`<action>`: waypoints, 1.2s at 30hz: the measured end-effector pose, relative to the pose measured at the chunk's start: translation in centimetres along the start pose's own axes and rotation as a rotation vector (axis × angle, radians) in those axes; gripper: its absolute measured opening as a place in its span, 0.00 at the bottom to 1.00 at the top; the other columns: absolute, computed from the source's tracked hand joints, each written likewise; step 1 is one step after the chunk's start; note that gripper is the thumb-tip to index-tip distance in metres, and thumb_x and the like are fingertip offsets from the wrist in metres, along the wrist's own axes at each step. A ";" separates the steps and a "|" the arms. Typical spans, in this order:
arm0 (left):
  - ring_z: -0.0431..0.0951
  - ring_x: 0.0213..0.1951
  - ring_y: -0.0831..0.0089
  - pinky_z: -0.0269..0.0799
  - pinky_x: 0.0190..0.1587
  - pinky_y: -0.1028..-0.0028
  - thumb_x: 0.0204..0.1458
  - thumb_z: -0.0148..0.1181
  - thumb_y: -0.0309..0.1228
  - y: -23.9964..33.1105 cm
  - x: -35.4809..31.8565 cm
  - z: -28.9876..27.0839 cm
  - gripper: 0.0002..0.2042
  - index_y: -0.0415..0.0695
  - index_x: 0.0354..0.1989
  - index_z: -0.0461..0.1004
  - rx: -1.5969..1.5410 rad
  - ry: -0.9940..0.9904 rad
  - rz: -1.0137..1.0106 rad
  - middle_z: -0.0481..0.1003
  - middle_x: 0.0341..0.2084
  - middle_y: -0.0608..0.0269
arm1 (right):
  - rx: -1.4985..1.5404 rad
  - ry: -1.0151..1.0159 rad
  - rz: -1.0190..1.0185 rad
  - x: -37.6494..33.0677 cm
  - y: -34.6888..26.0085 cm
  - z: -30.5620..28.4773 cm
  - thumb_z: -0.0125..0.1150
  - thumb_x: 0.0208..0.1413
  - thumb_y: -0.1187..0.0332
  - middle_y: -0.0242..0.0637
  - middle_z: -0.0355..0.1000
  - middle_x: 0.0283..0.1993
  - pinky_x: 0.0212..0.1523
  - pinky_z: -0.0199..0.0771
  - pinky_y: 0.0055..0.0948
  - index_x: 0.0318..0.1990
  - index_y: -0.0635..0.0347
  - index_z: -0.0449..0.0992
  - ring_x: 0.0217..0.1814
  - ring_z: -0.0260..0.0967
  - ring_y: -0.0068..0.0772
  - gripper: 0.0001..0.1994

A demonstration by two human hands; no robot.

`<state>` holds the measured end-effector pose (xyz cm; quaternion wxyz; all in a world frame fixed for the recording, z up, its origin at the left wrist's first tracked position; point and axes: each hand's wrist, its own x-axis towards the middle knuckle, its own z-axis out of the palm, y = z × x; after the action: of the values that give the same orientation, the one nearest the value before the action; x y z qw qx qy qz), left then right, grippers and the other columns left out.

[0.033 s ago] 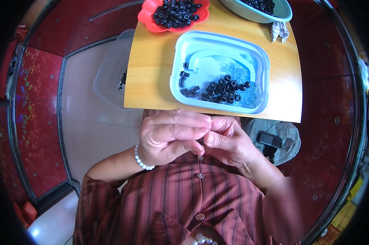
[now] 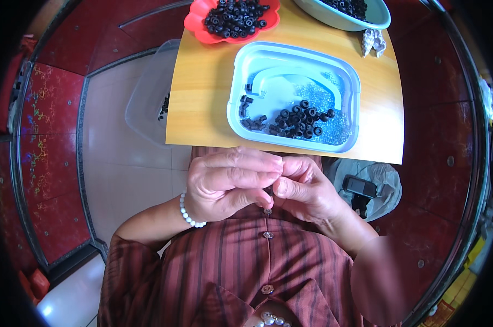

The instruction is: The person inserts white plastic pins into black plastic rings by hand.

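Observation:
My left hand (image 2: 233,180) and my right hand (image 2: 303,188) meet fingertip to fingertip in front of my chest, just off the table's near edge. Both are closed in a pinch. A small dark patch shows between the fingers, but they cover most of it, and I cannot make out what it is. Beyond them on the table stands a light blue rectangular tub (image 2: 355,87). Inside lie small black ring-like parts (image 2: 298,120) in a pile, other small black pieces (image 2: 245,106) along the left side, and many tiny clear bits (image 2: 312,95).
On the wooden table (image 2: 203,92) are a red scalloped bowl (image 2: 194,27) and a pale green basin (image 2: 333,22), both holding black parts. Crumpled white material (image 2: 373,42) lies at the right. Left of the table is a clear bin (image 2: 143,103); at right, a plastic bag (image 2: 385,180) with a dark device (image 2: 360,186).

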<state>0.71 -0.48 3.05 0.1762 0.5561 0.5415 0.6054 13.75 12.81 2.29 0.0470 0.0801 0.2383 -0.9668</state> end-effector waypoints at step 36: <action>0.76 0.30 0.62 0.71 0.35 0.68 0.40 0.62 0.27 -7.6 5.9 -1.3 0.05 0.43 0.27 0.78 0.536 -0.282 -0.157 0.76 0.25 0.60 | -1.331 0.669 -0.612 3.9 -9.4 -5.0 0.62 0.45 0.77 0.30 0.71 0.25 0.32 0.67 0.19 0.30 0.66 0.72 0.28 0.66 0.17 0.05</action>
<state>-5.23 6.41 -0.32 0.1426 0.6177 0.6934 0.3426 9.39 23.27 1.51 -0.2558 0.2517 0.7771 -0.5170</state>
